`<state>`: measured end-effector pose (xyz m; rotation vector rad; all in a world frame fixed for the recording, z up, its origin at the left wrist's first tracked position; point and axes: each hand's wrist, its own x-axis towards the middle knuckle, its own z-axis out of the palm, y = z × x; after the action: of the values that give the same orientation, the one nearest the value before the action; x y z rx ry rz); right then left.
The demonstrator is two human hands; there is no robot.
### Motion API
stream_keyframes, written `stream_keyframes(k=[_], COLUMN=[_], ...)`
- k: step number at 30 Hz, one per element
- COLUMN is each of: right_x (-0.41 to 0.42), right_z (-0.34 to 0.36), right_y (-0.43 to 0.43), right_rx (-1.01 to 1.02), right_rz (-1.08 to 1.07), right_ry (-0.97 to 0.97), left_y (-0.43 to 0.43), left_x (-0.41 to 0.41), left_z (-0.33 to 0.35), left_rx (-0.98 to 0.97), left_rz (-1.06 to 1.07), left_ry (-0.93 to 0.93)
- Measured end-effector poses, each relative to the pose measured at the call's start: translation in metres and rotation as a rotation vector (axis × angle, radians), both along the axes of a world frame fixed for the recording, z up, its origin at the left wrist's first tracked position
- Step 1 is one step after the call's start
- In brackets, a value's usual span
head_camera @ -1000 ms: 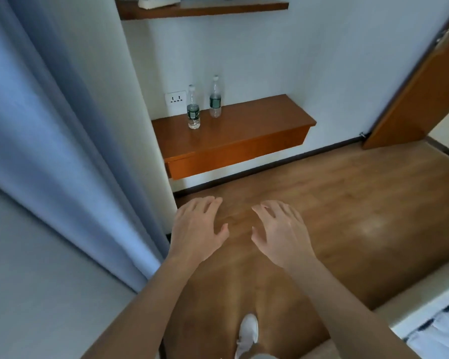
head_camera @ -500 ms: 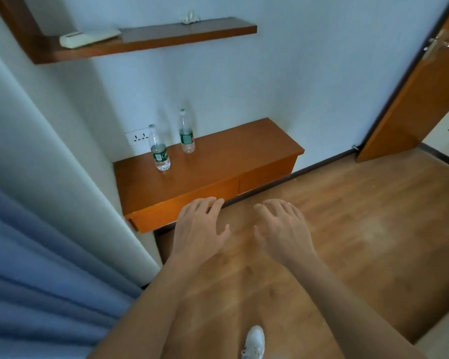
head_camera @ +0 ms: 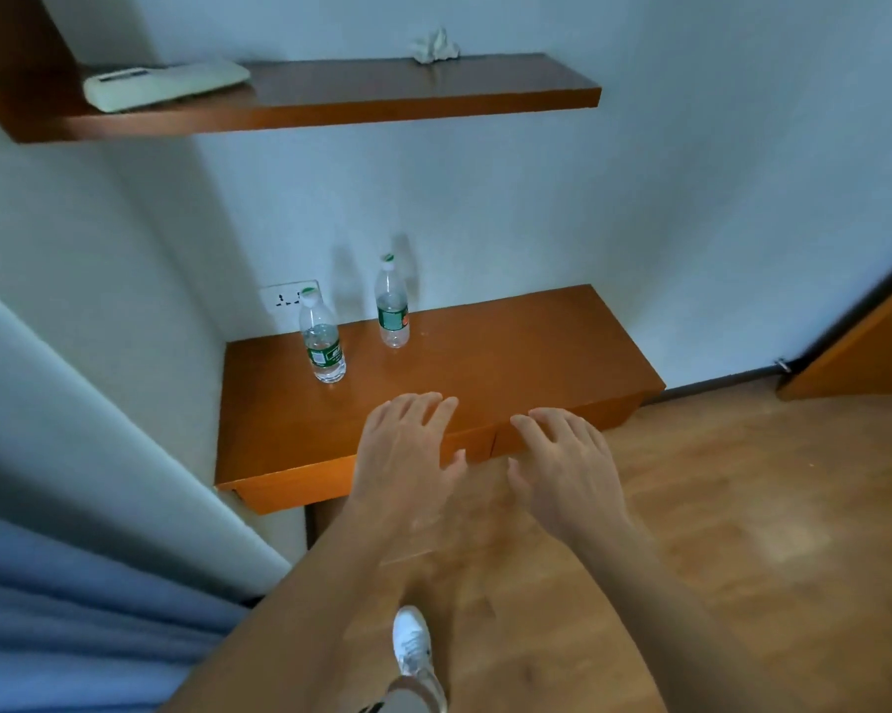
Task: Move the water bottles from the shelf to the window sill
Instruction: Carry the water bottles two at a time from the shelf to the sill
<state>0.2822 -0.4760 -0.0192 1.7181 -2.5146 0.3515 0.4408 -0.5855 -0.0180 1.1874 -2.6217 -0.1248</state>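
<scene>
Two clear water bottles with green labels stand upright on the low wooden shelf (head_camera: 510, 362). The left bottle (head_camera: 321, 337) is nearer me; the right bottle (head_camera: 392, 306) stands closer to the wall. My left hand (head_camera: 407, 450) hovers over the shelf's front edge, palm down, fingers spread, holding nothing. My right hand (head_camera: 567, 465) is beside it in front of the shelf, also open and empty. Both hands are well short of the bottles. The window sill is out of view.
An upper wooden shelf (head_camera: 330, 100) carries a white remote-like device (head_camera: 166, 84) and a crumpled tissue (head_camera: 436, 46). A wall socket (head_camera: 287, 298) sits behind the left bottle. A blue curtain (head_camera: 73, 609) hangs at left, a wooden door (head_camera: 865, 352) at right.
I have walked closer to the low shelf and the view has tilted up. The bottles look larger and nearer, and my hands now reach the shelf's front edge.
</scene>
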Motion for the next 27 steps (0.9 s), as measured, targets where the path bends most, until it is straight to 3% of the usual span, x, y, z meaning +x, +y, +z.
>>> stream_keyframes(k=[13, 27], right_x=[-0.043, -0.052], right_z=[-0.03, -0.074], right_y=[-0.224, -0.327], right_rx=[0.075, 0.082], right_rz=[0.23, 0.247], right_ry=[-0.028, -0.166], left_y=[-0.179, -0.215], left_x=[-0.02, 0.046], left_z=[-0.033, -0.084], left_rx=[0.046, 0.177], left_rz=[0.139, 0.383], left_ry=[-0.008, -0.047])
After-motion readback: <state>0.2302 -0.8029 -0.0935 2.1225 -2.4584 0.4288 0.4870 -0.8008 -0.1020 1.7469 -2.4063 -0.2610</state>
